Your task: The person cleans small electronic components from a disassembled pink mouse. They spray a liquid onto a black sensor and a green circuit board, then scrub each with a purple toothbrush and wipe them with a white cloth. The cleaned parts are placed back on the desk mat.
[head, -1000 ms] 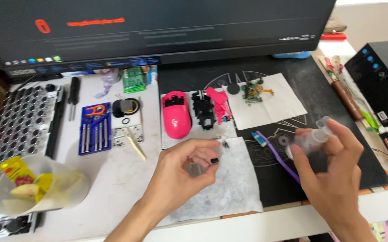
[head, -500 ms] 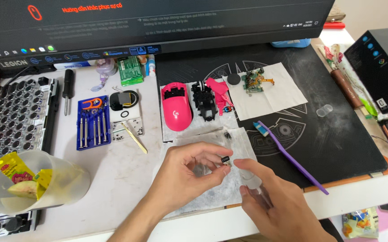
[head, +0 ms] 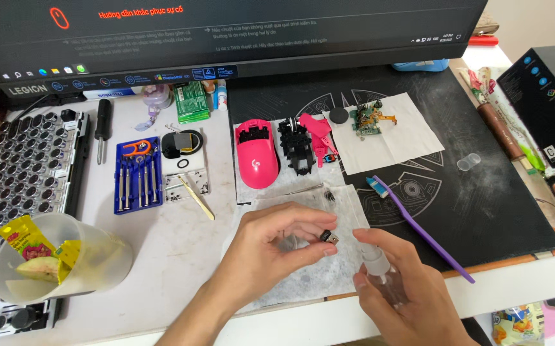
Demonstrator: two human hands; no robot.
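Your left hand [head: 271,247] pinches a small black part [head: 329,238] between thumb and fingertips, above the white tissue [head: 309,282]. Your right hand [head: 396,295] is closed around a clear spray bottle [head: 380,272], its nozzle just beside the part. Beyond the tissue lie the pink mouse shell [head: 256,154], the purple toothbrush [head: 422,227] and the blue screwdriver set [head: 138,174].

R hand [head: 399,288] w/ clear spray bottle [head: 380,272] dropped from beside purple toothbrush [head: 422,227] to desk front edge, nozzle now just beside small black part [head: 329,238] pinched in L hand [head: 277,247]. Bottle cap [head: 468,161] now visible on mat.
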